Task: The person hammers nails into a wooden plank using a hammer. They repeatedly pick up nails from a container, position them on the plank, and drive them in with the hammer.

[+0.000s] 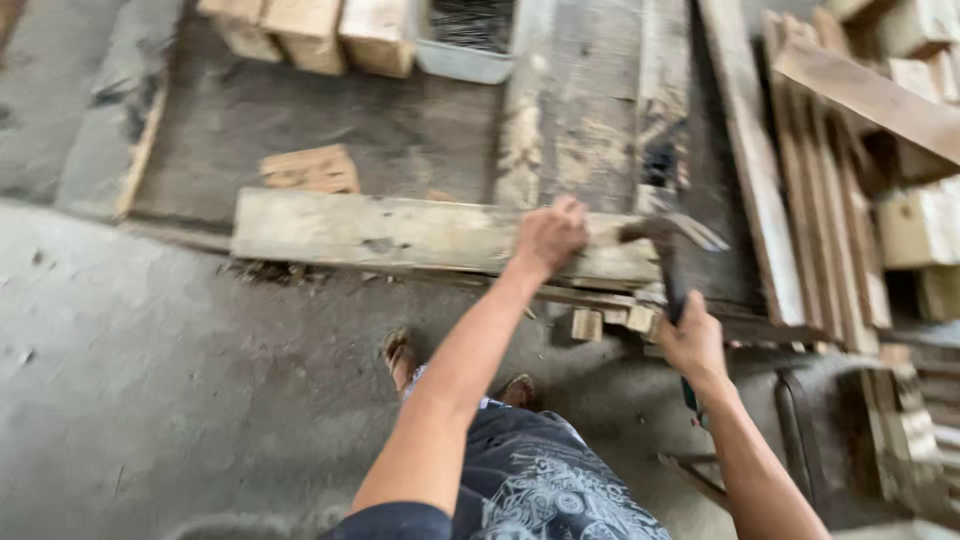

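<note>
Head view shows the left hand at mid-frame, fingers curled and pressed down on a long weathered plank that lies across the middle of the frame on a dark wooden platform. Just to its right, the right hand is clamped around the handle of a claw hammer, whose head sits at the plank's right end. Stacked boards fill the right edge, and small wood blocks line the top.

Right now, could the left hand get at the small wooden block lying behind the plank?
Probably yes: the left hand rests on the plank, and the small wooden block lies uncovered just beyond it, nothing between.
</note>
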### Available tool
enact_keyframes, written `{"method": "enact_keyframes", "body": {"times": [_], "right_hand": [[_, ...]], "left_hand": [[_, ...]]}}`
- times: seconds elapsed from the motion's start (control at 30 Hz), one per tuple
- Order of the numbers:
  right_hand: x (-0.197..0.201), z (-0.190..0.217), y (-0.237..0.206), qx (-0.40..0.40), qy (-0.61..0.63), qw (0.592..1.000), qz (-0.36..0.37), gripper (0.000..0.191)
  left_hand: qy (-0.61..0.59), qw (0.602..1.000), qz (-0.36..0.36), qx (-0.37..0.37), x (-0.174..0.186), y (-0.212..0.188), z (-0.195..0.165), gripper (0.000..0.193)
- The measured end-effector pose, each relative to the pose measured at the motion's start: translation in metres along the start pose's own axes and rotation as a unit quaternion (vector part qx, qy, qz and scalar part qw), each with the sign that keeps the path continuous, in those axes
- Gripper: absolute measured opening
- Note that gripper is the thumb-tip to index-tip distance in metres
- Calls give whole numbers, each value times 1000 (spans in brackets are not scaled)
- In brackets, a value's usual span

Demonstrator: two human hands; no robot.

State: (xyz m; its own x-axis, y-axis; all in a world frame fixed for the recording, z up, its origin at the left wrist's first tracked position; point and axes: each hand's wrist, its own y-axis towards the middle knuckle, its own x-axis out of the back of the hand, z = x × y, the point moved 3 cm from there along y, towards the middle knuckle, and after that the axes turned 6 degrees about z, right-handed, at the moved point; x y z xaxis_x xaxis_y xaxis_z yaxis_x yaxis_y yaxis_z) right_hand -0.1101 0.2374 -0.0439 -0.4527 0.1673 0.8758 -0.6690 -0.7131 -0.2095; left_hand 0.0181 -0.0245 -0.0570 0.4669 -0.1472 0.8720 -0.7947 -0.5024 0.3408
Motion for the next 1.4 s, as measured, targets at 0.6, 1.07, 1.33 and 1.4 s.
{"method": "enact_keyframes", "body": {"times": [0.6,1.07,1.33,1.4], "right_hand": [[-59,266,146,208,-240,948,-30,35],[-116,363,54,233,-187,939,172,129],[-108,370,58,241,-191,937,167,127],[-110,368,58,233,-198,936,175,128]], "left_hand": [[-188,922,-185,283,273,-208,369,31],[-231,884,375,155,184,-89,422,62],[-347,824,406,189,173,-114,426,56],[-352,812,417,206,171,-122,429,60]]}}
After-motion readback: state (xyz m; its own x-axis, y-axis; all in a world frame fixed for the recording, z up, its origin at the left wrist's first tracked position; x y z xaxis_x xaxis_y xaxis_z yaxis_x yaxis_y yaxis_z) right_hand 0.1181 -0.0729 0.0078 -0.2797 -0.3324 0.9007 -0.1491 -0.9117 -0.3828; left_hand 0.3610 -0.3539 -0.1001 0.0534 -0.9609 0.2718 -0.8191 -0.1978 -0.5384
